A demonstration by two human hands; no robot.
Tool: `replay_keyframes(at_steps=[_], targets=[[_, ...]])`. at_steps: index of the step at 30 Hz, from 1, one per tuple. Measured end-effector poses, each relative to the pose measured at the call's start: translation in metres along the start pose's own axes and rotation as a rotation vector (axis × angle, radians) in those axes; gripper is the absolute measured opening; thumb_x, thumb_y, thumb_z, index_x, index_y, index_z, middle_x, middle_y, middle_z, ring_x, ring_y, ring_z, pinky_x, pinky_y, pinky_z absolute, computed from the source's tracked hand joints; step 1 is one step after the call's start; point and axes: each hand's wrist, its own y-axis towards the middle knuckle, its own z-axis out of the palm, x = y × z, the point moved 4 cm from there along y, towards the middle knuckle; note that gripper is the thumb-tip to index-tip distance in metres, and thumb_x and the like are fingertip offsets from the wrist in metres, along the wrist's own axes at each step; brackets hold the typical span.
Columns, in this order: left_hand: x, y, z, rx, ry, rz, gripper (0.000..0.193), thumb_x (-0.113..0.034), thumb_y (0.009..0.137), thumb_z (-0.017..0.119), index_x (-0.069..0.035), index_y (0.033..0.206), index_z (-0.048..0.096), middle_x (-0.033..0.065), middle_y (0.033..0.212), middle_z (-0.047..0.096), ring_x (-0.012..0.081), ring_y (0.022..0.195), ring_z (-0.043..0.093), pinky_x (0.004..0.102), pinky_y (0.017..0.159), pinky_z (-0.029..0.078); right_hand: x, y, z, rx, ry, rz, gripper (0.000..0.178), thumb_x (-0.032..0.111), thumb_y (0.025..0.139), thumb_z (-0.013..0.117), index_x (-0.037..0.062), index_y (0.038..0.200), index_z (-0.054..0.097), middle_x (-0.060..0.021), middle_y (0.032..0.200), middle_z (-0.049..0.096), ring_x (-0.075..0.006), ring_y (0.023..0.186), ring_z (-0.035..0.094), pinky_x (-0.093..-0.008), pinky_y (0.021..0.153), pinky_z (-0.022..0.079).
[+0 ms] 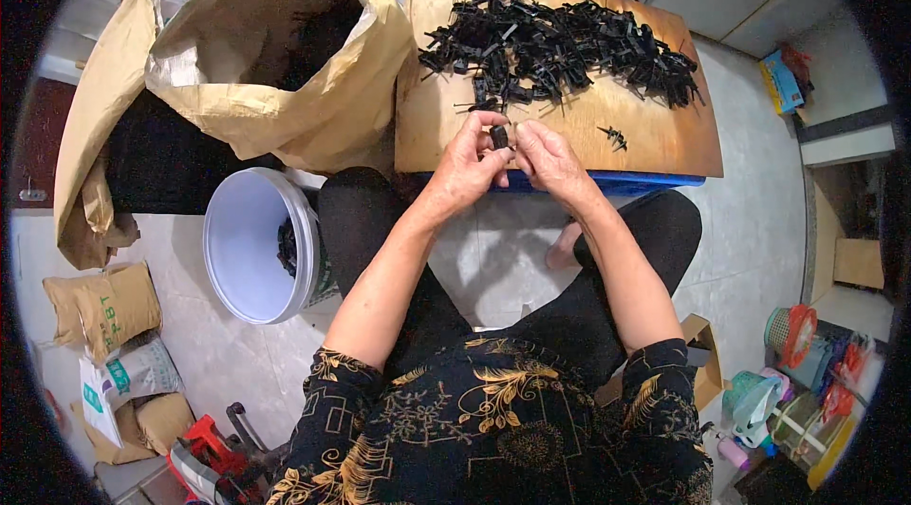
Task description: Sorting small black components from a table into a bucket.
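- Now the left hand (pixel 468 161) is pinching a black piece (pixel 498 137) over the board's (pixel 446 130) near edge; the right hand (pixel 550 158) is bunching beside it, its grip unclear.
- A slackening pinch could be sending that piece floorward.
- The heap (pixel 560 49) is crowding the far side; bare wood is leaving elbow room around the small cluster (pixel 615 138).
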Motion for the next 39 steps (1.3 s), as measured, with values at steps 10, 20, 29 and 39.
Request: replay_keyframes(at_steps=[10,20,29,39], targets=[[-0.001,0.004,-0.005,-0.036,-0.015,-0.066,0.027,-0.003,0.085,0.053,-0.006,0.107,0.038,0.0023,0.073,0.048,0.0079,0.054,0.05,0.0222,0.045,0.039,-0.017,0.006,-0.006,0.05,-0.303,-0.048,0.023,0.028,0.095,0.041,0.0071,0.088,0.049,0.0058,0.067,0.04,-0.0029,0.059,0.035,-0.0185,0.052,0.031],[0.014,0.01,-0.008,-0.097,0.208,0.108,0.029,-0.001,0.082,0.054,-0.006,0.105,0.037,0.0103,0.07,0.051,0.0206,0.057,0.054,0.0317,0.051,0.042,-0.027,0.012,-0.005,0.026,-0.377,-0.058,0.021,0.024,0.095,0.041,0.0053,0.09,0.05,0.0046,0.065,0.041,-0.0054,0.058,0.038,-0.0214,0.053,0.035],[0.007,0.006,-0.014,-0.214,0.462,0.306,0.033,0.001,0.079,0.053,-0.004,0.109,0.038,0.0217,0.076,0.054,0.0357,0.069,0.057,0.0382,0.06,0.044,-0.035,0.024,0.003,-0.121,-0.436,-0.265,0.018,0.018,0.092,0.043,0.0016,0.092,0.05,-0.0102,0.071,0.053,-0.0195,0.066,0.054,-0.0315,0.063,0.044],[-0.045,-0.125,-0.162,-0.727,0.696,0.359,0.029,-0.001,0.084,0.051,0.0,0.111,0.042,0.0065,0.09,0.053,0.0109,0.074,0.05,0.026,0.062,0.044,-0.026,0.033,-0.072,-0.436,-1.199,-0.161,0.024,0.016,0.083,0.051,0.0146,0.107,0.05,-0.0181,0.093,0.06,-0.0384,0.084,0.058,-0.0471,0.068,0.046]])
